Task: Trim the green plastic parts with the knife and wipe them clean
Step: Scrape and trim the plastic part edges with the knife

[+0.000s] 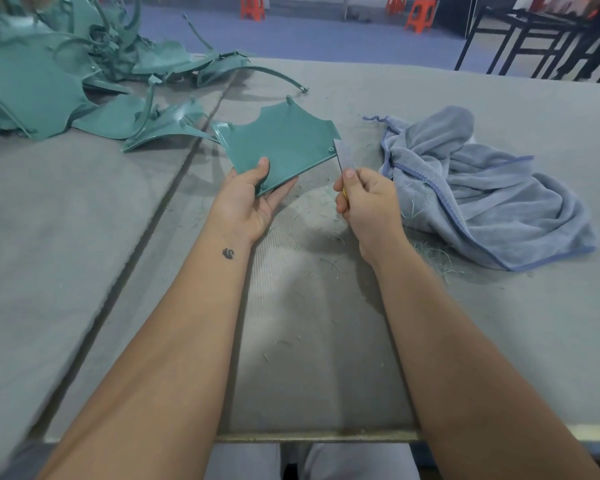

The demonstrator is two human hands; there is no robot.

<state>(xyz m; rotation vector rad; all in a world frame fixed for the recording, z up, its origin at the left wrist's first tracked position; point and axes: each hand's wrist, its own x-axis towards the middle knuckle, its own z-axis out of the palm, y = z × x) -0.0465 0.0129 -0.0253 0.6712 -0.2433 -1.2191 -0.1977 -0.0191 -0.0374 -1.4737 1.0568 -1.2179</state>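
Note:
My left hand holds a flat green plastic part above the table, thumb on top and fingers beneath its near corner. My right hand grips a knife with a yellow handle, mostly hidden in the fist. The blurred blade points up and lies against the part's right edge. A crumpled grey-blue towel lies on the table just right of my right hand.
A heap of other green plastic parts fills the table's far left. Thin green shavings are scattered on the grey felt table cover. Orange stools and dark metal frames stand beyond the table.

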